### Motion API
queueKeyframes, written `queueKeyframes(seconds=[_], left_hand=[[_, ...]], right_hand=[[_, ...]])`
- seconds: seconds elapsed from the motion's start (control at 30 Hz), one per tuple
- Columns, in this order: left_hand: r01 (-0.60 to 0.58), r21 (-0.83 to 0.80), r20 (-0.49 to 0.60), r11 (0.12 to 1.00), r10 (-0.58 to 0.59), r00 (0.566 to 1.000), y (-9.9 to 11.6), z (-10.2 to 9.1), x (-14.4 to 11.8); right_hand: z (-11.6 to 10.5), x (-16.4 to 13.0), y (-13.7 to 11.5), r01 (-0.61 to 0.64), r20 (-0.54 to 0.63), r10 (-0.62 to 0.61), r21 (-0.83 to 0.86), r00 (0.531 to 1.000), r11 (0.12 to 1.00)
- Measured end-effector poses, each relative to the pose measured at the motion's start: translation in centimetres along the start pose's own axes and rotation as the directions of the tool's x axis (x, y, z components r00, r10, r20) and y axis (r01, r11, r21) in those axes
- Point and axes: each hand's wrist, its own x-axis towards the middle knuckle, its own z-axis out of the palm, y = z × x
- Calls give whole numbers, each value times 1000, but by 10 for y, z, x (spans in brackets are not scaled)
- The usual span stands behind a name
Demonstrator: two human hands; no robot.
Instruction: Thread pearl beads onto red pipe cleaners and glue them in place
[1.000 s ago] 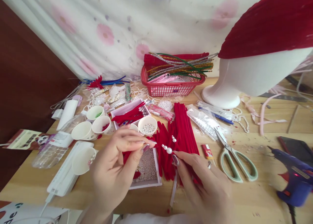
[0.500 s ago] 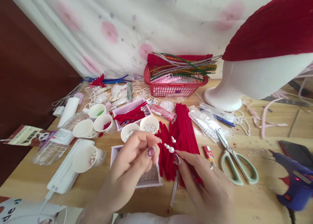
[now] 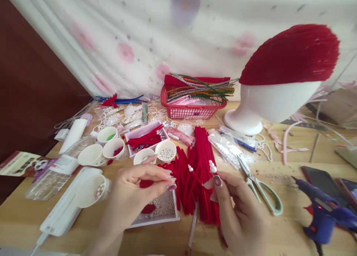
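My right hand (image 3: 240,207) pinches a red stem topped with white pearls (image 3: 212,167) above a pile of red pipe cleaners (image 3: 201,152). My left hand (image 3: 134,192) hovers over a white tray of small pearls (image 3: 161,207), thumb and fingertips pinched together; whether a bead is between them I cannot tell. Another pearl-tipped stem (image 3: 190,168) sticks up between the two hands.
Paper cups (image 3: 166,150) of beads, a red basket (image 3: 192,109) of pipe cleaners, a white mannequin head (image 3: 267,103) with a red cap, scissors (image 3: 260,189), a blue glue gun (image 3: 323,215), a phone (image 3: 320,179) and a plastic bottle (image 3: 52,172) crowd the wooden table (image 3: 290,163).
My right hand has tilted the pearl stem upright and shifted it right. My left hand has dropped lower over the pearl tray. The view has swung, showing more of the mannequin head.
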Motion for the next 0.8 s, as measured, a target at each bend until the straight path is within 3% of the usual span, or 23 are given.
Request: queueKeyframes(seconds=[0.2,0.33,0.43,0.6,0.8], left_hand=[[-28,-341,-179,939,-36,983,1,6,0],[1,-436,-149,900,-74,986,8,20,-6],[81,-407,-138,910,-149,979,13,25,-13],[-15,-191,-200,981,-24,980,22,35,-11],[-46,-287,-45,957,35,998,27,54,1]], right_hand=[[-1,0,-3,-40,-107,54,131,993,991],[-4,-2,-3,-45,-104,62,156,993,987],[-8,-6,0,10,-84,0,119,996,993],[-14,-10,0,216,-27,-217,-18,976,976],[-14,-14,-8,271,27,-270,-39,962,962]])
